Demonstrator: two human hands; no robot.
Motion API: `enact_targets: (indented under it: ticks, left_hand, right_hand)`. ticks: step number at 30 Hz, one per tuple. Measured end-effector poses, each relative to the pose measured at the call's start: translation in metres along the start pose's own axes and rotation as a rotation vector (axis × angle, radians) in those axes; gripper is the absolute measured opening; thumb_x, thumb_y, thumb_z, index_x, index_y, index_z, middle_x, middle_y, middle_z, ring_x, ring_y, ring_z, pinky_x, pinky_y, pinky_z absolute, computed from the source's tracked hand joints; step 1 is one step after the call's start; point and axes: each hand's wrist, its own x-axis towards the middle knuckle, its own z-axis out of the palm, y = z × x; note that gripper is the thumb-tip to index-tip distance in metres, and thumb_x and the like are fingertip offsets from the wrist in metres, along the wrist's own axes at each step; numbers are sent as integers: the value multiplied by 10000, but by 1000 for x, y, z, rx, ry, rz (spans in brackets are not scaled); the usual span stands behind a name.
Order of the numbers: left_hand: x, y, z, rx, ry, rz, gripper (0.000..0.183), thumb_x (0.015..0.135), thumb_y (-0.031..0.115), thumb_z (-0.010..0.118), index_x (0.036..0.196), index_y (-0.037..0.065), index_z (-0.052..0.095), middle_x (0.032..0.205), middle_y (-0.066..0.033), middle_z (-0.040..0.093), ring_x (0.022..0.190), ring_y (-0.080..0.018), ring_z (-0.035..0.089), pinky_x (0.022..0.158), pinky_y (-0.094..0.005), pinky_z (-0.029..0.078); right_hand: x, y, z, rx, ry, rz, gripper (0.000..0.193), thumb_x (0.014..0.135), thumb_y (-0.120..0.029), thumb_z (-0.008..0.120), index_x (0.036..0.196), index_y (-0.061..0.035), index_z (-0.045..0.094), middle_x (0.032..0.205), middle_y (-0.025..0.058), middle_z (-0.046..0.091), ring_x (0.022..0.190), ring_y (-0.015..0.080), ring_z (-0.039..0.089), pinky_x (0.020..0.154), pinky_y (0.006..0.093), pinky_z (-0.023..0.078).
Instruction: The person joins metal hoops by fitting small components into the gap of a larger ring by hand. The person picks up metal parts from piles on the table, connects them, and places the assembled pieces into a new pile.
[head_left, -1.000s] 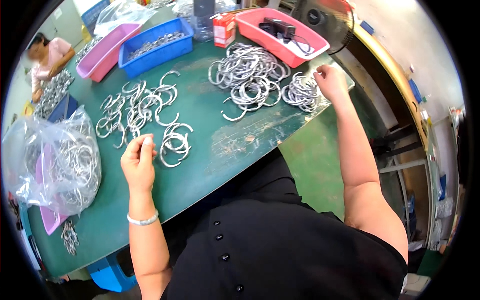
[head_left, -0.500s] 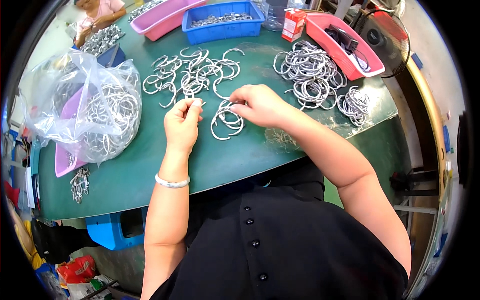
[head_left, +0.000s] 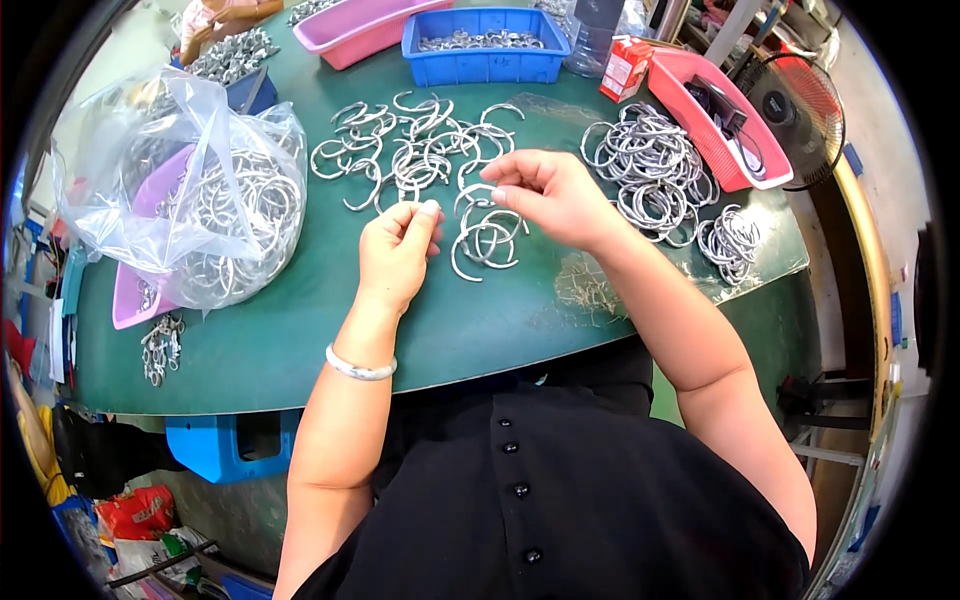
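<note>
My left hand [head_left: 398, 250] is closed with thumb pressed to the index finger, a pale bangle on its wrist. What it pinches, if anything, is hidden. Just right of it my right hand [head_left: 560, 200] has thumb and fingertips at one end of a silver open ring [head_left: 466, 194], which it appears to pinch. Under that ring, a few similar C-shaped metal rings [head_left: 487, 246] overlap on the green table [head_left: 330, 310]. Beyond my hands spreads a loose group of such open rings [head_left: 405, 150].
A larger ring heap [head_left: 655, 170] and a smaller bundle [head_left: 730, 240] lie to the right. Left stands a clear plastic bag [head_left: 225, 220] of rings over a pink tray [head_left: 135, 300]. A blue bin [head_left: 485, 68], red-pink basket [head_left: 720, 130] and fan [head_left: 795, 110] stand behind. Someone sits far left.
The whole view has shifted, so the table things appear farther right. My right hand has moved slightly away from me, its ring lifting off the small group. My left hand stays pinched.
</note>
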Motion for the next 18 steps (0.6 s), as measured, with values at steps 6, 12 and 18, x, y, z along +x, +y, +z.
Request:
enact_targets:
  ticks: [6, 12, 18]
  left_hand:
    - [-3, 10, -5, -213, -185, -242, 269, 859, 268, 489, 756, 40, 588, 597, -3, 541, 491, -77, 485, 457, -182, 373]
    - [-4, 9, -5, -416, -204, -223, 218, 857, 222, 485, 777, 38, 570, 617, -22, 542, 510, -90, 494, 469, -201, 394]
    - [0, 9, -8, -440, -214, -243, 211, 870, 196, 459, 755, 37, 536, 635, -31, 518, 515, -91, 450, 480, -206, 372]
  right_hand:
    - [-12, -8, 12, -808, 91, -833, 211, 692, -96, 548, 902, -88, 564, 776, 27, 587, 690, 208, 570, 570, 304, 456]
    - [-12, -3, 18, -873, -10, -865, 245, 669, -62, 557, 912, -89, 563, 860, 36, 562, 732, 221, 560, 578, 304, 460]
    - [5, 13, 0, 72, 137, -210, 200, 815, -27, 505, 1010, -6, 543, 906, 72, 584, 747, 130, 557, 638, 221, 449]
